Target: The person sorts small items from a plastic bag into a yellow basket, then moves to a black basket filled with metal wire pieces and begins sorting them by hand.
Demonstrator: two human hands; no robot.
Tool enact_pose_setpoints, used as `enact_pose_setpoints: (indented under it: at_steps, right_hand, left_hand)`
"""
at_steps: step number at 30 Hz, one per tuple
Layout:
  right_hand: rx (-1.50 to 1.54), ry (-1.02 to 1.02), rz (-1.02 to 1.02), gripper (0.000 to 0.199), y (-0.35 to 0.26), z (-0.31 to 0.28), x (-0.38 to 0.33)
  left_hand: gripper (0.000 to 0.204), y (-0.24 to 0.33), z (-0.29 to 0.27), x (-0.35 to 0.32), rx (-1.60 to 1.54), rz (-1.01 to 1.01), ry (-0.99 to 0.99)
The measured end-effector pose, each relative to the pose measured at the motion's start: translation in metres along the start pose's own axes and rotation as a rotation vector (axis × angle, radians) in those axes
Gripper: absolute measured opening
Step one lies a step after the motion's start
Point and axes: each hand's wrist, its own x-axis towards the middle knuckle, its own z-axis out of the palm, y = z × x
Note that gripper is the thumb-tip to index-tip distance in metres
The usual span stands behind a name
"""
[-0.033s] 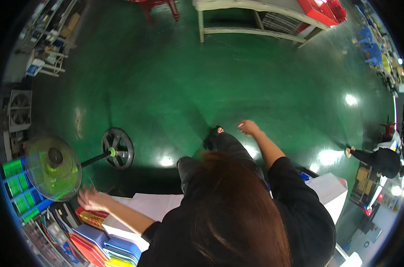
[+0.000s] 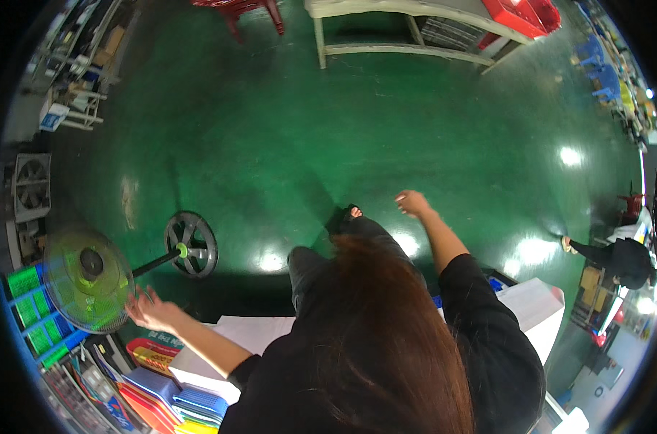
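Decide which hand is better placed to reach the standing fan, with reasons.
Probably the left hand, open right by the fan; the right hand is farther off, above green floor.

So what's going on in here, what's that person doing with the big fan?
The person's left hand is open, fingers spread, right by the edge of the fan; I can't tell if it touches. The right hand is out over the green floor, loosely curled. Neither hand seems to hold anything. The fan stands upright on its round base. Another person in dark clothes is off to the right.
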Motion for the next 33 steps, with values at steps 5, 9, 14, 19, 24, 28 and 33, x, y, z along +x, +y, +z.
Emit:
enact_pose_setpoints:
  at_steps: [5,9,14,19,24,28,33]
  right_hand:
    - [0.242,0.296,0.201,0.024,0.076,-0.148,0.019]
    - [0.485,0.413,0.256,0.022,0.127,-0.168,0.057]
    - [0.658,0.193,0.379,0.025,0.174,-0.090,0.110]
    - [0.979,0.130,0.651,0.022,0.070,-0.153,0.128]
    - [0.991,0.375,0.459,0.024,0.068,-0.255,0.209]
    - [0.737,0.428,0.335,0.022,0.125,-0.310,0.307]
    - [0.523,0.321,0.482,0.027,0.215,-0.404,0.479]
  left_hand:
    - [0.035,0.017,0.190,-0.058,0.100,0.154,-0.347]
    - [0.025,0.010,0.344,-0.128,0.065,0.126,-0.578]
    - [0.023,-0.038,0.539,-0.311,0.022,0.062,-1.174]
    - [0.023,-0.060,0.666,-0.519,0.118,0.060,-2.150]
    - [0.020,-0.090,0.739,-0.649,0.204,0.249,-2.588]
    - [0.020,-0.163,0.787,-0.729,0.306,0.407,-2.581]
    - [0.019,-0.300,0.848,-0.808,0.590,0.479,-2.550]
